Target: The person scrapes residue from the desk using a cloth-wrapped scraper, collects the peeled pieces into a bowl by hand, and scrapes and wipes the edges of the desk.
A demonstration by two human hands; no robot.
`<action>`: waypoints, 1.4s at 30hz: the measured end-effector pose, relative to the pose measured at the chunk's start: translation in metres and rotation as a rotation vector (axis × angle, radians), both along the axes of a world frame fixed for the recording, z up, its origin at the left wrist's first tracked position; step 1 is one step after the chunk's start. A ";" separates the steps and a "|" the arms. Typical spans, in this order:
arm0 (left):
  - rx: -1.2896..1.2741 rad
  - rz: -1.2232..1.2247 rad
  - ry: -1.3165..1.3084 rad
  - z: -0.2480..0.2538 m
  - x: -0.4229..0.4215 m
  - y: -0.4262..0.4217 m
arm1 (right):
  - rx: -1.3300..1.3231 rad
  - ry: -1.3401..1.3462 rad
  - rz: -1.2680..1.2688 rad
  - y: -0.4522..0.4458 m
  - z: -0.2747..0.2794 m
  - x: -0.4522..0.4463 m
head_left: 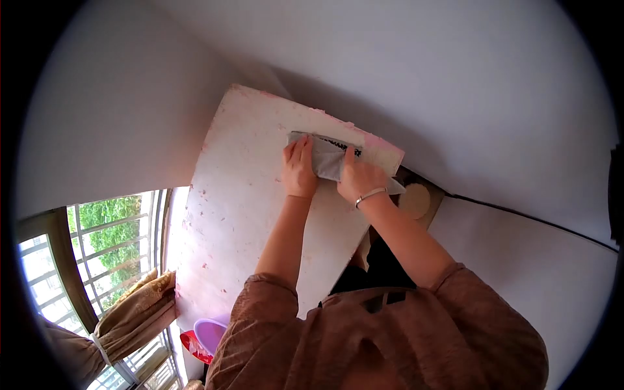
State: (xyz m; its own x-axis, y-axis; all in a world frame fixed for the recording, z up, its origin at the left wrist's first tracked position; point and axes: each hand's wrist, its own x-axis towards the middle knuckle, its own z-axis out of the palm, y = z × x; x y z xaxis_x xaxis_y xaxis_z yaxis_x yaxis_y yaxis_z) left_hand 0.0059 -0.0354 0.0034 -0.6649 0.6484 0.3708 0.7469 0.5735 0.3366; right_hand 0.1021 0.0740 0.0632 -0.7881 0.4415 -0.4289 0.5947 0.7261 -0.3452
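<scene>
A folded grey cloth (327,162) with a dark patterned strip along its far edge lies on the worn white tabletop (247,149). My left hand (299,170) rests on the cloth's left end, fingers extended and pressing it flat. My right hand (359,177), with a bracelet at the wrist, is closed on the cloth's right part, its index finger pointing at the patterned strip. A pale tip of the cloth sticks out to the right, past my right hand.
A round beige stool top (415,201) stands beyond the table's right edge. A purple basin (209,335) and a red container (194,346) are at the lower left, near a barred window (110,240) and a tied brown curtain (133,318). Walls border the table's far side.
</scene>
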 end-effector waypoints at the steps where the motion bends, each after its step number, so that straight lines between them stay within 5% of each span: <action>1: 0.021 0.016 0.004 -0.003 0.007 -0.003 | -0.001 -0.001 0.000 0.001 0.000 0.000; 22: 0.018 0.059 -0.066 -0.005 -0.019 -0.011 | 0.164 0.050 0.175 0.003 -0.002 -0.036; 42: 0.073 -0.002 0.000 -0.013 -0.071 -0.003 | -0.041 -0.066 0.056 0.006 0.016 -0.073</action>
State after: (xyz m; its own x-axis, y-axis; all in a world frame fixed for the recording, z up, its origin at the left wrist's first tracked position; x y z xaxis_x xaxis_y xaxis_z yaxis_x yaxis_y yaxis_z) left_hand -0.0654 -0.0388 -0.0095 -0.6637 0.6210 0.4170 0.7480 0.5458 0.3777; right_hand 0.0288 0.0799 0.0796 -0.7805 0.3789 -0.4973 0.5761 0.7447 -0.3368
